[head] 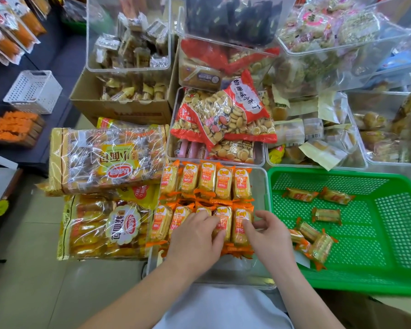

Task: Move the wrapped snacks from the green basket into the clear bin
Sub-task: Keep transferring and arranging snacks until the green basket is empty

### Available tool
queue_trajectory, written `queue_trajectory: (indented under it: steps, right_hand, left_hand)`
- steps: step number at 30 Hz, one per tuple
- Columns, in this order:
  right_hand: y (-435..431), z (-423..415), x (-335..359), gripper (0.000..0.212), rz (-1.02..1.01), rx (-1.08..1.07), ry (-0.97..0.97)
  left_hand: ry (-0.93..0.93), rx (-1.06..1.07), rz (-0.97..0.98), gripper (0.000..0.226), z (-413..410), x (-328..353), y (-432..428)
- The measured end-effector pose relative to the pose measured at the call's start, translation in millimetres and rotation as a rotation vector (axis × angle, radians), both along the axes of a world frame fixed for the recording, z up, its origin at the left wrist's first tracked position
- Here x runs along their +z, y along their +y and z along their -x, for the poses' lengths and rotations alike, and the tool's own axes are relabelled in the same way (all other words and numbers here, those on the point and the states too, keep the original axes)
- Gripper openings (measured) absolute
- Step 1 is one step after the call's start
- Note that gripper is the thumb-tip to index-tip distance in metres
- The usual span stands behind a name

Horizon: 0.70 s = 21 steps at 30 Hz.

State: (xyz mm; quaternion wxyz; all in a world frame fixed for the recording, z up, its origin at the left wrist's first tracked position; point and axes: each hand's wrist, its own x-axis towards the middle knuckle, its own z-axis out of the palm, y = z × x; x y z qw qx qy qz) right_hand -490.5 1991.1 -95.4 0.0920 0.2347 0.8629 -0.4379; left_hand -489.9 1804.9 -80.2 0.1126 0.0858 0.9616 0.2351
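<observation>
Presently listed:

- Clear bin [260, 184], centre foreground: wrapped snacks [207, 180] in orange-and-yellow packets, laid side by side in two rows, far row and near row.
- Green basket [389, 233], just to the right of the bin, touching its wall: several more of the same packets [326, 215] lie loose on its mesh floor, most towards its left half.
- Left hand [197, 236]: grip apart, fingers laid flat across the middle packets of the near row.
- Right hand [268, 233]: fingers curled, tips touching the rightmost packet [241, 224] of the near row. Cannot tell whether the grip is clamped on it.
- Two large bags of bread rolls [105, 160], left of the bin.
- Red biscuit bag [226, 115], in the tray behind the bin.
- Cardboard box [119, 108] and white basket [33, 91], far left.
</observation>
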Motion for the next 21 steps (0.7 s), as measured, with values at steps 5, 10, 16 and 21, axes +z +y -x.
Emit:
queue_trajectory:
  steps: [5, 10, 16, 21]
  right_hand:
    - [4, -5, 1, 0.044, 0.028, -0.02, 0.019]
    - [11, -7, 6, 0.037, 0.044, -0.03, 0.021]
    - [30, -4, 21, 0.029, -0.077, 0.034, -0.01]
    - [106, 0, 31, 0.042, -0.25, 0.184, -0.251]
  left_hand:
    - [0.105, 0.045, -0.095, 0.026, 0, -4, -7]
    - [0.092, 0.039, -0.164, 0.027, 2, -3, -11]
    - [0.045, -0.093, -0.268, 0.031, 17, 11, 19]
    - [-0.112, -0.323, -0.288, 0.04, 34, 23, 89]
